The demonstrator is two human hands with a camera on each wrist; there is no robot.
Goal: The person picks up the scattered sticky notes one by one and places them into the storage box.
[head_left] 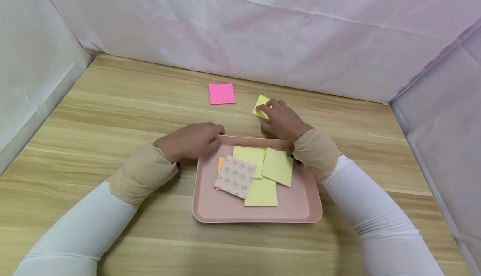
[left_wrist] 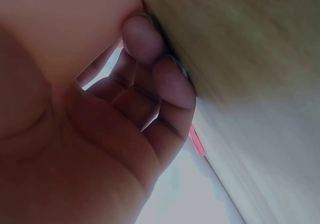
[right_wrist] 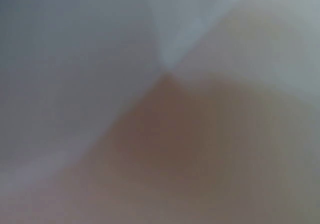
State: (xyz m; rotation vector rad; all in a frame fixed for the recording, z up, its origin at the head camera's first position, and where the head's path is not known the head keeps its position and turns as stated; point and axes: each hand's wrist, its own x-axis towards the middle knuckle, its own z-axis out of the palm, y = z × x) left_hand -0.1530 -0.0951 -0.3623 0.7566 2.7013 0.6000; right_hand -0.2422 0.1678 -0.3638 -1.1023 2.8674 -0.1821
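Observation:
My left hand grips the far left corner of a pink tray. In the left wrist view, its bent fingers lie against the tray's outer wall, close to the tabletop. Beyond the tray, my right hand holds a yellow sticky note pad at the table surface, bent fingers over it and thumb at its near side. Inside the tray lie several yellow pads, a patterned beige square face up, and an orange piece mostly covered by it. The right wrist view is too blurred to read.
A bright pink sticky note pad lies on the wooden table, left of the yellow one. Pale cloth walls rise behind the table and along both sides.

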